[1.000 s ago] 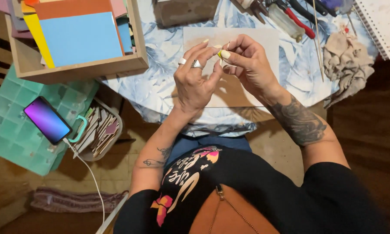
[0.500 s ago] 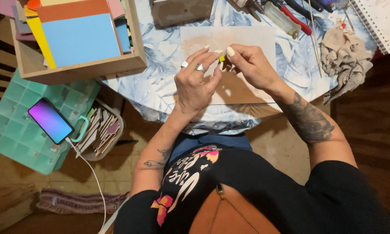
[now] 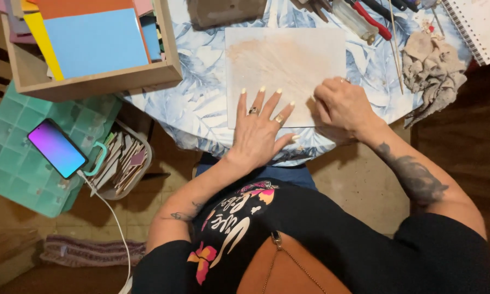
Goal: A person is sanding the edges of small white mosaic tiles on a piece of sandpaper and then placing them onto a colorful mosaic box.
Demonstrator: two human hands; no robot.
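Here, the left hand [image 3: 260, 129] lies flat, fingers spread, on the pale board [image 3: 285, 60], holding nothing. The right hand [image 3: 343, 104] rests curled at its edge; whether those fingers grip anything I cannot tell.

The left hand [image 3: 260, 126] lies palm down and flat, fingers [image 3: 262, 102] spread and pointing to 12 o'clock, the thumb splayed toward 3 o'clock. Rings sit on two of its fingers. Its grip is open, holding nothing. Its forearm runs back toward 7 o'clock, bare, with a small tattoo near the elbow. The right hand [image 3: 344, 103] is curled knuckles up, fingers tucked under toward 9 o'clock; what its grip holds is hidden. Its tattooed forearm trails toward 4 o'clock into a black sleeve.
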